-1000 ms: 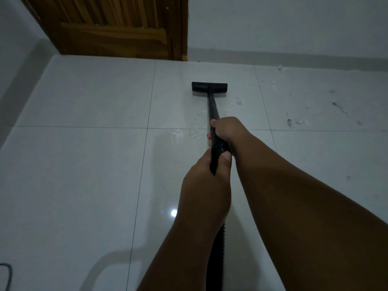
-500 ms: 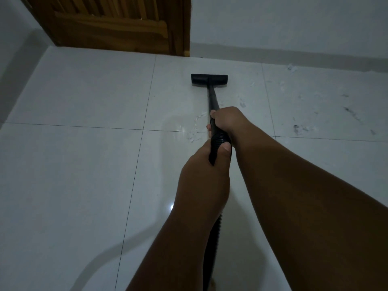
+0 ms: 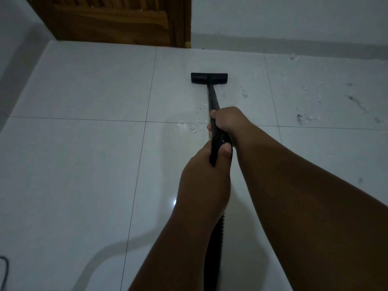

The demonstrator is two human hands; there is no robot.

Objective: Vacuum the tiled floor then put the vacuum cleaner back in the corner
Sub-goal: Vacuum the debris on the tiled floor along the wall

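ahead, vacuum wand (image 3: 213, 101) gripped, right hand (image 3: 228, 120) foremost

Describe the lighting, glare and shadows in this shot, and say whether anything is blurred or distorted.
Head view: dim, bluish light overall. One small bright glare spot reflects off the glossy tiled floor beside the left hand. A soft curved shadow sweeps across the lower tiles. Wide-angle bending bows the grout lines and wall edge. Nozzle, wand and right hand look sharp; the debris is faint.

Two hands (image 3: 227, 122), one vacuum wand (image 3: 212, 97), one door (image 3: 117, 19).
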